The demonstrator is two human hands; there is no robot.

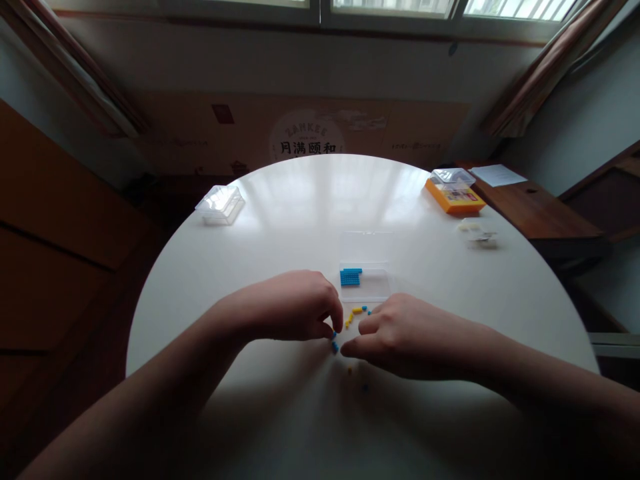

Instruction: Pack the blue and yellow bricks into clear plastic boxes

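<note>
My left hand [313,308] reaches in from the left, thumb and forefinger closed in a pinch at a small blue toy brick [335,334]. Just below its fingertips lies another blue brick [335,348]. My right hand [393,335] is curled, with a fingertip close to that lower brick; whether anything sits inside its fingers is hidden. Between and beyond the hands, small yellow bricks [357,311] and blue bricks [365,308] form a loose curve on the white table [280,233]. Nearer to me are a yellow piece [350,371] and a dark blue piece [365,387].
Behind my hands lies an open clear plastic case [375,285] with a block of blue bricks [351,277] in its left part. A clear box [221,204] stands at far left. At far right are an orange box [454,195] and a small clear container [479,233].
</note>
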